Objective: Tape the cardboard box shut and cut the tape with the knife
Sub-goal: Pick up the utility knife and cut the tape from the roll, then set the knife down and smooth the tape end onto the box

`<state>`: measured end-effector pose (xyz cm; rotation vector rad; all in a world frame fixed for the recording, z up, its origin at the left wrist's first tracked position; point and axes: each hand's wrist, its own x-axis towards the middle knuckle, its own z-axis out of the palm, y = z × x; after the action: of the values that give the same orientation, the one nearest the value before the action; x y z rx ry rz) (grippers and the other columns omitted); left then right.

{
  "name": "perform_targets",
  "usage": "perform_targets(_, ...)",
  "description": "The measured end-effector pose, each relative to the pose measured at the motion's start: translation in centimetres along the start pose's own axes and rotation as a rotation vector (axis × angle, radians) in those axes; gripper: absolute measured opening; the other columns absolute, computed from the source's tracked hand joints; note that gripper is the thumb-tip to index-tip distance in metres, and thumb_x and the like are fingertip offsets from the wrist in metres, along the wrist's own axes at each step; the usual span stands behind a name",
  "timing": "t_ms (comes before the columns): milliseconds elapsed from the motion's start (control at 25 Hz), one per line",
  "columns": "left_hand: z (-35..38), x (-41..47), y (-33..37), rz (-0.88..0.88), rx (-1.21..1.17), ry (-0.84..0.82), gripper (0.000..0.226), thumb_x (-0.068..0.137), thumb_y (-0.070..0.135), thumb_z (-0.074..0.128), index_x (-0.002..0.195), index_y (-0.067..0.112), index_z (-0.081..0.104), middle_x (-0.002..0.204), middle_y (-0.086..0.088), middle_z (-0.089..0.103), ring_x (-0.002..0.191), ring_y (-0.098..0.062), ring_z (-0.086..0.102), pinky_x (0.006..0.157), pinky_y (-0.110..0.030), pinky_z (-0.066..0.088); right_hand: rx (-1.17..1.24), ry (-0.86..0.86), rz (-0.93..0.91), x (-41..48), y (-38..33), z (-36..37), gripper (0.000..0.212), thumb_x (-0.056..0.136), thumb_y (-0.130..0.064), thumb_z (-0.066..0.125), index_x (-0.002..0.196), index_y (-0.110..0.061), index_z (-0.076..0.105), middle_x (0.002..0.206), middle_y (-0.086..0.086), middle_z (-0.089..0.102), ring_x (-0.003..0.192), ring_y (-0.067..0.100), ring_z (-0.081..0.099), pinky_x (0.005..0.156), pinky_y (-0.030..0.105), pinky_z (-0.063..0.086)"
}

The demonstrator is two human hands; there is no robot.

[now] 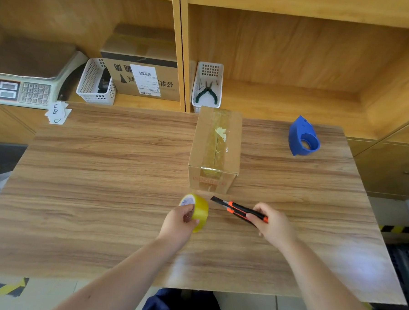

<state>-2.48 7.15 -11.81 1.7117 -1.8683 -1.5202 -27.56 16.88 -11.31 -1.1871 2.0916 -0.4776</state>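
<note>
A small cardboard box stands on the wooden table, its flaps closed, with clear yellowish tape along the top seam and down the near face. Just in front of it, my left hand grips a yellow tape roll held on edge above the table. My right hand holds an orange and black utility knife. Its blade is extended and points left toward the gap between the roll and the box.
A blue tape dispenser lies at the table's far right. Behind the table, shelves hold a scale, two white baskets, one with pliers, and a labelled carton. Paper slips sit at the far left corner.
</note>
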Motion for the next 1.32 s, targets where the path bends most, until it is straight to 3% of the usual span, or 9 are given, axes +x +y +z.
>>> perform_targets(160, 0.4, -0.1, -0.7, 0.17, 0.374, -0.05, 0.033, 0.082, 0.008, 0.058, 0.112, 0.021, 0.064, 0.102, 0.001, 0.063, 0.101, -0.025, 0.059, 0.079, -0.028, 0.046, 0.148, 0.068, 0.165, -0.9, 0.9, 3.8, 0.013, 0.085, -0.035, 0.068, 0.082, -0.024, 0.062, 0.068, -0.007, 0.058, 0.063, 0.015, 0.053, 0.057, 0.027, 0.039)
perform_targets(440, 1.2, 0.1, -0.5, 0.358, 0.75, -0.101, 0.056, 0.081, 0.004, 0.049, 0.131, 0.028, 0.054, 0.141, 0.007, 0.051, 0.129, -0.023, 0.042, 0.099, -0.029, 0.032, 0.216, 0.112, 0.31, -0.6, 1.3, 5.3, 0.016, 0.087, -0.036, 0.066, 0.086, -0.02, 0.068, 0.067, -0.007, 0.061, 0.061, 0.017, 0.058, 0.055, 0.028, 0.043)
perform_targets(600, 1.3, 0.2, -0.7, 0.351, 0.891, -0.121, 0.059, 0.081, 0.001, 0.05, 0.135, 0.025, 0.051, 0.134, -0.001, 0.055, 0.125, -0.025, 0.046, 0.1, -0.03, 0.033, 0.247, 0.078, 0.324, -0.9, 0.7, 5.4, 0.011, 0.089, -0.032, 0.066, 0.092, -0.022, 0.063, 0.08, -0.003, 0.066, 0.054, 0.011, 0.058, 0.037, 0.012, 0.038)
perform_targets(720, 1.6, 0.1, -0.9, 0.337, 0.959, -0.15, 0.058, 0.079, -0.004, 0.048, 0.131, 0.021, 0.051, 0.123, -0.002, 0.059, 0.117, -0.026, 0.05, 0.09, -0.029, 0.038, 0.118, 0.04, 0.312, -1.2, 0.6, 6.0, 0.016, 0.09, -0.041, 0.061, 0.083, -0.028, 0.054, 0.074, -0.006, 0.067, 0.048, 0.012, 0.062, 0.041, 0.021, 0.042)
perform_targets(880, 1.8, 0.1, -0.9, 0.358, 0.962, -0.178, 0.057, 0.078, -0.005, 0.047, 0.129, 0.018, 0.051, 0.121, -0.004, 0.059, 0.116, -0.026, 0.052, 0.091, -0.03, 0.04, -0.182, 0.038, 0.306, -1.3, 0.5, 6.7, 0.026, 0.09, -0.05, 0.054, 0.08, -0.026, 0.058, 0.062, -0.006, 0.062, 0.05, 0.009, 0.059, 0.05, 0.027, 0.044)
perform_targets(1080, 0.9, -0.2, -0.1, 0.357, 0.844, -0.171, 0.032, 0.089, 0.017, 0.046, 0.119, 0.022, 0.056, 0.121, -0.001, 0.06, 0.116, -0.026, 0.052, 0.086, -0.03, 0.041, -0.233, 0.018, 0.31, -1.2, -0.1, 6.6, 0.028, 0.091, -0.049, 0.054, 0.083, -0.022, 0.059, 0.063, -0.009, 0.055, 0.046, 0.002, 0.051, 0.047, 0.025, 0.036)
perform_targets(1120, 0.4, -0.1, 0.2, 0.368, 0.812, -0.158, 0.029, 0.09, 0.02, 0.045, 0.116, 0.023, 0.057, 0.122, 0.001, 0.061, 0.117, -0.026, 0.052, 0.088, -0.029, 0.039, -0.225, 0.009, 0.302, -1.1, -0.1, 6.5, 0.026, 0.091, -0.048, 0.055, 0.086, -0.023, 0.059, 0.07, -0.009, 0.059, 0.051, 0.004, 0.055, 0.051, 0.026, 0.039)
perform_targets(1200, -0.8, 0.2, 1.0, 0.351, 0.726, -0.124, 0.036, 0.091, 0.027, 0.049, 0.126, 0.026, 0.055, 0.133, 0.002, 0.057, 0.128, -0.026, 0.045, 0.108, -0.031, 0.029, -0.245, 0.016, 0.238, -0.7, -0.2, 6.1, 0.024, 0.09, -0.045, 0.057, 0.104, -0.026, 0.061, 0.1, -0.006, 0.063, 0.086, 0.014, 0.063, 0.067, 0.03, 0.045)
perform_targets(1320, -3.3, 1.2, 2.4, 0.197, 0.6, -0.035, 0.068, 0.092, 0.046, 0.053, 0.15, 0.019, 0.03, 0.157, -0.009, 0.032, 0.146, -0.029, 0.021, 0.119, -0.039, 0.016, -0.254, 0.169, 0.007, 0.7, -1.5, 4.3, 0.054, 0.089, -0.04, 0.06, 0.137, -0.021, 0.045, 0.145, -0.001, 0.044, 0.132, 0.025, 0.037, 0.104, 0.036, 0.034)
